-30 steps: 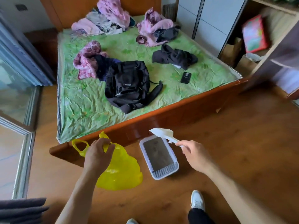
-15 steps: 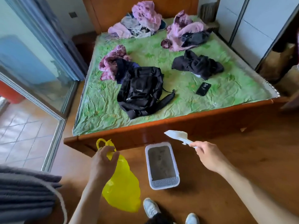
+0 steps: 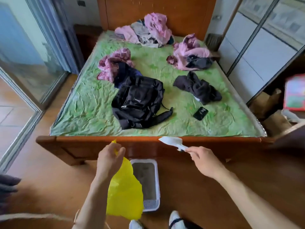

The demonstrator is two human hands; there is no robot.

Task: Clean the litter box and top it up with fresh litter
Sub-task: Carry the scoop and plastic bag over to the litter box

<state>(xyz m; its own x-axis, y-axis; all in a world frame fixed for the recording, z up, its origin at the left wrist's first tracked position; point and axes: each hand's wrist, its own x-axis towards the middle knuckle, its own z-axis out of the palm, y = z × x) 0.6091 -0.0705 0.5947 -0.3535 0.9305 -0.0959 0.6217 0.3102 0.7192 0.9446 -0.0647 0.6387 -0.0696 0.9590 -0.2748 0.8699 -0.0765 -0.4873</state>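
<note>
1. L hand (image 3: 110, 160): fingers pinch top of yellow bag (image 3: 125, 194); bag hangs, covering left edge of litter box (image 3: 149, 182).
2. R hand (image 3: 205, 162): fingers wrapped on white scoop (image 3: 173, 142) handle, blade up near bed (image 3: 148, 141) footboard.
3. Litter box on floor (image 3: 214, 195) btw hands, just by bed.

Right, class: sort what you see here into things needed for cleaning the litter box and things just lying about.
For the job: litter box, white scoop, yellow bag.

Lying about: black backpack, phone, pink clothes, dark clothes.
</note>
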